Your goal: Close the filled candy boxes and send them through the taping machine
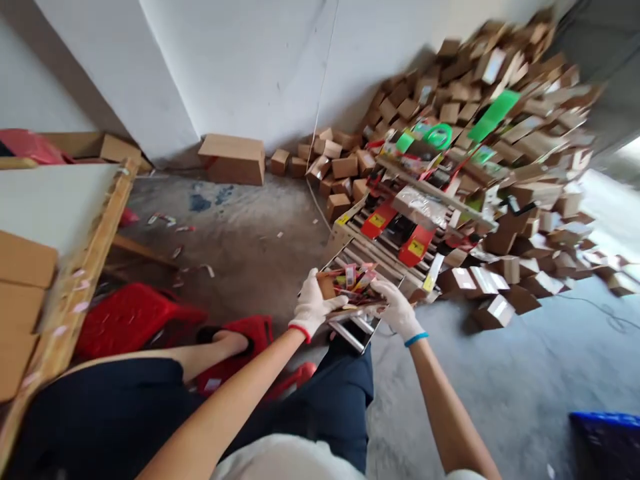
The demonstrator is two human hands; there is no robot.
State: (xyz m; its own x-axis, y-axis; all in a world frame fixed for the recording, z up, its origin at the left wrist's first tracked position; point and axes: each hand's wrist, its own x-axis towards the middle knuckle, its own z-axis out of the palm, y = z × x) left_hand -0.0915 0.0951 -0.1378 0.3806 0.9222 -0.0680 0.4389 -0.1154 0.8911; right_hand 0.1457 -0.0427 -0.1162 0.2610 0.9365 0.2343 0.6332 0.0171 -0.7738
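Observation:
An open cardboard box full of small colourful wrapped packets is between my hands, over the near end of a roller conveyor. My left hand, in a white glove with a red cuff, grips the box's left side. On the right side, my right hand closes on the box too, gloved in white with a blue cuff. Beyond the box stands a box-taping machine with red guides and a green tape roll on top. A carton covered partly by shiny film lies in the machine.
Behind the machine, a large heap of small cartons leans against the wall. A bigger carton sits by the wall. To my left are a wood-edged table and red plastic stools. A blue crate is at lower right.

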